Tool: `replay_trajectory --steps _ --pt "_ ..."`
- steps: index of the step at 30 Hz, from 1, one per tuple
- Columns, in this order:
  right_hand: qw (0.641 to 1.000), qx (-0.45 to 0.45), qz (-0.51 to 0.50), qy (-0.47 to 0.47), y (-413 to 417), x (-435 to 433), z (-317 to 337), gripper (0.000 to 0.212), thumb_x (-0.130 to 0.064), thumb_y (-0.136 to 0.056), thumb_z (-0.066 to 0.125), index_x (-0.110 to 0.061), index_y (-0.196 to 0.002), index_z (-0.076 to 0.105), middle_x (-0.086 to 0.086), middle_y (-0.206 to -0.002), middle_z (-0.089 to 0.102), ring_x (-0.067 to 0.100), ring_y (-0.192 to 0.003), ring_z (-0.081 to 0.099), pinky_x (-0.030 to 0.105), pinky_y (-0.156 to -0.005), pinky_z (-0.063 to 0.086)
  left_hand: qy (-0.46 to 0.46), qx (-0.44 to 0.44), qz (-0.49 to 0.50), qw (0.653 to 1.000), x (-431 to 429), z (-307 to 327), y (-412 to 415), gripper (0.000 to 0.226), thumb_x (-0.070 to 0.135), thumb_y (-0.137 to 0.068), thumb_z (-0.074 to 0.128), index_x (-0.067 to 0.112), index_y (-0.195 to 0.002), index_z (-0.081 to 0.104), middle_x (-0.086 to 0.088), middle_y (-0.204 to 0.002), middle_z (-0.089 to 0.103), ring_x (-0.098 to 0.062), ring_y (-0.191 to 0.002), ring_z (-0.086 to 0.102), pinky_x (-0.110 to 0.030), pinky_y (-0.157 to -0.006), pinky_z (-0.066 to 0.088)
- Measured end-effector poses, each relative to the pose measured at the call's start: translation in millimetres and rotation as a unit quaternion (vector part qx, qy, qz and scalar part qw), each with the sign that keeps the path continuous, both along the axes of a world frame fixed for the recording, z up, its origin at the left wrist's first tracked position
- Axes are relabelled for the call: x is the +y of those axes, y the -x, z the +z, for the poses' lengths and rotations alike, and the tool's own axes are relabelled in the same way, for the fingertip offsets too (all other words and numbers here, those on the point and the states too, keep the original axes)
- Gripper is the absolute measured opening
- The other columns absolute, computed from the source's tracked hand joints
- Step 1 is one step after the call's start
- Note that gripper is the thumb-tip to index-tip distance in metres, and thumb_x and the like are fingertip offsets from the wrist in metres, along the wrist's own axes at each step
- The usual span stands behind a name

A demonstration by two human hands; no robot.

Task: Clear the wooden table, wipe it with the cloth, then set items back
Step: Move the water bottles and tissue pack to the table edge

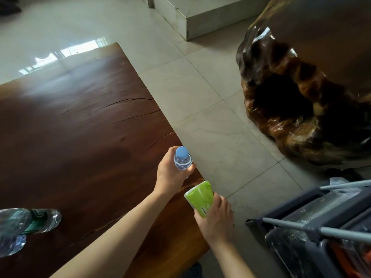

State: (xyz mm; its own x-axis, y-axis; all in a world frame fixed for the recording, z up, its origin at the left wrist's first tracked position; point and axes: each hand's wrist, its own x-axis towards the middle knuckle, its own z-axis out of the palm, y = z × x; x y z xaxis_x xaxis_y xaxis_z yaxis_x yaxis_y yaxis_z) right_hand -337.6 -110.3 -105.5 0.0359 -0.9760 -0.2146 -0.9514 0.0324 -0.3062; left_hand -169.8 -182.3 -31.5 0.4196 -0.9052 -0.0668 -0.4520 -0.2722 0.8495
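Note:
The dark wooden table (pixel 80 121) fills the left half of the view. My left hand (pixel 170 175) is closed around a clear water bottle with a blue cap (pixel 182 157), held upright at the table's right edge. Just below it, my right hand (pixel 215 217) grips a green tissue pack (pixel 199 196) over that same edge. Two more clear plastic bottles (pixel 26 225) lie on the table at the lower left, one with a green label. No cloth is in view.
Pale tiled floor (pixel 210 117) runs along the table's right side. A large polished wood-root piece (pixel 301 101) stands at the right. A grey cart with metal bars and plastic wrap (pixel 321 227) sits at the lower right. A stone step (pixel 200 17) lies beyond.

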Motion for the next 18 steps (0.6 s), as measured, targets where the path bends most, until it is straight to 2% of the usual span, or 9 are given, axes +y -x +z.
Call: replay_trajectory --steps 5,9,14,18 --pt "1.0 0.002 0.002 -0.011 -1 -1 0 0.089 -0.067 -0.072 0.072 -0.009 -0.136 0.051 0.011 -0.127 0.061 0.028 -0.115 0.06 0.041 -0.093 0.052 -0.006 -0.01 -0.012 1.0 -1 -6 2 0.056 0.023 -0.068 0.09 0.034 -0.107 0.051 0.018 -0.094 0.064 -0.012 -0.09 0.066 -0.04 -0.082 0.058" --pt "1.0 0.001 0.005 -0.016 -1 -2 2 0.09 -0.068 -0.073 0.07 -0.009 -0.138 0.049 0.01 -0.13 0.06 0.028 -0.117 0.059 0.041 -0.095 0.051 -0.006 -0.016 -0.018 1.0 0 -9 0 0.059 0.027 -0.067 0.09 0.044 -0.105 0.048 0.025 -0.094 0.062 -0.001 -0.088 0.063 -0.031 -0.079 0.057" --pt "1.0 -0.008 0.004 -0.017 0 0 4 0.092 -0.068 -0.073 0.069 -0.01 -0.14 0.046 0.01 -0.133 0.058 0.028 -0.119 0.058 0.04 -0.096 0.05 -0.02 0.006 -0.029 0.999 4 -9 -5 0.06 0.025 -0.066 0.089 0.034 -0.112 0.051 0.013 -0.103 0.064 -0.011 -0.095 0.064 -0.043 -0.085 0.056" --pt "1.0 -0.013 0.007 -0.027 1 -1 5 0.096 -0.068 -0.074 0.065 -0.012 -0.147 0.036 0.009 -0.14 0.051 0.027 -0.125 0.052 0.041 -0.099 0.047 -0.046 0.011 -0.042 0.998 9 -9 -7 0.08 0.029 -0.066 0.09 0.029 -0.131 0.044 0.005 -0.122 0.061 -0.016 -0.111 0.06 -0.044 -0.097 0.052"
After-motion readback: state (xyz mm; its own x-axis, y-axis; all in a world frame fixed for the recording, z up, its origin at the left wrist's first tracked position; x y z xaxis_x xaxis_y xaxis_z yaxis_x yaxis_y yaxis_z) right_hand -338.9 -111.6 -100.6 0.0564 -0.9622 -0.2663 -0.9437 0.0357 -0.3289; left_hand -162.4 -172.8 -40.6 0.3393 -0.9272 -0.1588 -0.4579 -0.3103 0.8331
